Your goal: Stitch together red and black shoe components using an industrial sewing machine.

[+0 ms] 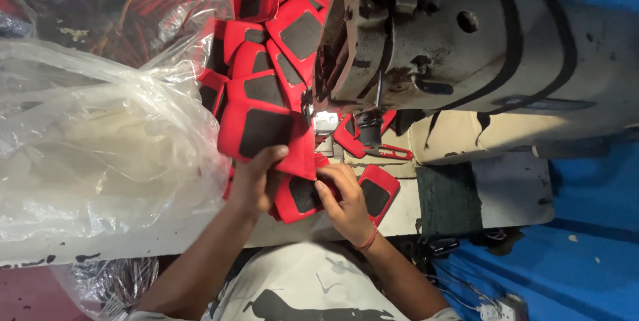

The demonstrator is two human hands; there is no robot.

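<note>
Your white shirt [299,288] fills the bottom of the view, and both forearms reach up from it onto the worktop [512,191]. Your left hand [256,178] is clamped on a red fabric piece with a black patch [263,131], thumb on top near its lower edge, lifting that piece off the near edge of the worktop. Your right hand [346,198] lies just beside the left, fingers curled and pressing down on a second red piece [299,198] that sits flat on the worktop; whether it grips that piece or only holds it down, you cannot tell from here. A red thread band [367,239] circles your right wrist. The two hands are close together, nearly touching at the fingertips.

Just beyond your fingers stands the grey, worn sewing machine head [432,41], its presser foot [325,121] right above the held piece's far corner. A red strap piece [389,153] lies under the machine arm. Behind the needle, toward the far edge, a heap of finished red pieces [273,35] trails away. A large clear plastic bag [93,141] bulges over the worktop's left side, touching the held piece.
</note>
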